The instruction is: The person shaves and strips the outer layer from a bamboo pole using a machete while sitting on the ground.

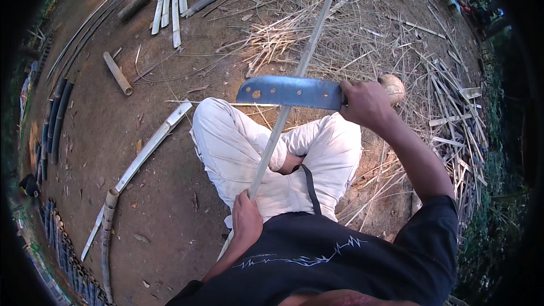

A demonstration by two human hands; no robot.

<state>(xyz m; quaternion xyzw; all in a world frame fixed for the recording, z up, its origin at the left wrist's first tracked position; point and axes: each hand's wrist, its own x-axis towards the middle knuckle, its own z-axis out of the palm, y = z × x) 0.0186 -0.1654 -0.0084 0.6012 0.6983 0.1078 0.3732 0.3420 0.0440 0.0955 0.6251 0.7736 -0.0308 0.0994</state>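
Left hand [247, 220]: fingers curled, gap narrow, closed around the lower part of a long pale strip [268, 161]; the back of my hand faces up, so the exact placing of each fingertip is hidden; a short length of strip shows below my grip, beside my forearm.

Right hand [367, 103]: fingers wrapped tight on the handle of a broad dark blade [290, 92]; thumb at the blade's base; a rounded wooden knob [392, 89] shows just right of the fist; the other fingertips are mostly out of sight beneath.

Strip position: slants from my left hand up between my knees, passes under the blade, continues to the upper edge of view; blade lies crosswise over it, tip to the left; cannot tell whether steel and strip touch.

Surroundings: pale trousers [224, 136], legs crossed; thin shavings [283, 39] heaped on the ground ahead; split bamboo piece [153, 148] to my left.
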